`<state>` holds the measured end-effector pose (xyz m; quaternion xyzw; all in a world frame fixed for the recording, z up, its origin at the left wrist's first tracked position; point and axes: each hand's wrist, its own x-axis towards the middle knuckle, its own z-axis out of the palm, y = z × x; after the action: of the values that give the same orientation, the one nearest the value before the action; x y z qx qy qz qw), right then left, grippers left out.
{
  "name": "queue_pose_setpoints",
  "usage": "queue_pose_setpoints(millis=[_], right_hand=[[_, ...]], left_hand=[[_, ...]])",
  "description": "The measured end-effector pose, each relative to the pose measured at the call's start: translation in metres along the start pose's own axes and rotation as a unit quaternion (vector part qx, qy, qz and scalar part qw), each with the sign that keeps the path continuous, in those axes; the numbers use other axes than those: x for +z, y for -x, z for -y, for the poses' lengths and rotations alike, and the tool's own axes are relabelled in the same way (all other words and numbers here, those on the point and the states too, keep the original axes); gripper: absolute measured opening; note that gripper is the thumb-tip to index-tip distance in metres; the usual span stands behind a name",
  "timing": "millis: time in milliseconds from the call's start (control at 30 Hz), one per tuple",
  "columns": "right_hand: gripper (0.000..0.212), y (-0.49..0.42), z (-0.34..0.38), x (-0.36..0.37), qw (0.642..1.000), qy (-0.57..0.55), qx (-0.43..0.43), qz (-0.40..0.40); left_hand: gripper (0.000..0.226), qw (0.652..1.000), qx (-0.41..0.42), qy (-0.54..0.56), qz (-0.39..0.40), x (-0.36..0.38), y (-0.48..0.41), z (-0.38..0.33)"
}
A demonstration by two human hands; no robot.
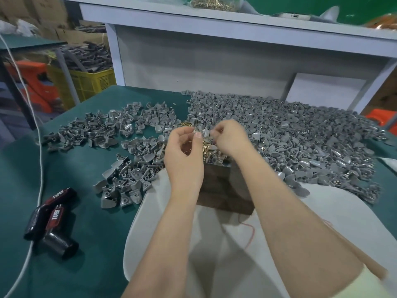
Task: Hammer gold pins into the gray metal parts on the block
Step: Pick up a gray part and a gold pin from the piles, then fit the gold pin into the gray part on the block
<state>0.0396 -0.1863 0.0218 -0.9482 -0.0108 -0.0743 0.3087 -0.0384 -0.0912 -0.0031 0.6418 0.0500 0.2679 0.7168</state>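
Fitting a pin to a part looks to be the step in hand, ahead of any hammering. Both hands are raised together, and one gray metal part (205, 133) sits between them. The right hand (228, 136) has its fingers curled and pinching the part's far side. The left hand (184, 147) has thumb and forefinger closed on its near edge. Whether a pin is already caught in those left fingers (195, 134) is too small to tell.

Just below the fingers lies a loose heap of gold pins (205, 148), and a few more show just beyond the left knuckles. Under that heap and nearer the body stands the dark wooden block (225, 191), resting on a white pad (159, 214) on the green table (90, 244). No part can be seen seated on the block's top, which the hands and pins mostly hide.

To the right of the fingers spreads the big pile of gray parts (305, 138); a thinner scatter (116, 130) lies to their left. Well off to the left and nearer the body lies a black tool marked TAPER (51, 214), beside a white cable (40, 151).

Neither hand holds a hammer. A pale wooden handle (354, 254) runs beneath the right forearm and may be its shaft. The next move probably calls for seating the pin in the part's hole, setting the part squarely on the block, steadying it with one hand and freeing the other to strike.
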Motion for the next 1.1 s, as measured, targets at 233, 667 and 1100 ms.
queue_pose_setpoints(millis=[233, 667, 1100], right_hand=[[0.02, 0.074, -0.038, -0.06, 0.955, -0.291, 0.055, -0.005], [0.006, 0.094, -0.062, -0.02, 0.99, -0.075, -0.087, -0.081], [0.008, 0.1, -0.047, -0.027, 0.994, 0.021, -0.085, -0.063]], left_hand=[[0.01, 0.929, 0.08, -0.281, 0.226, 0.013, 0.019, 0.004], [0.006, 0.844, 0.112, -0.454, 0.264, 0.011, 0.019, 0.003], [0.006, 0.845, 0.121, -0.448, 0.265, 0.01, 0.019, 0.002]])
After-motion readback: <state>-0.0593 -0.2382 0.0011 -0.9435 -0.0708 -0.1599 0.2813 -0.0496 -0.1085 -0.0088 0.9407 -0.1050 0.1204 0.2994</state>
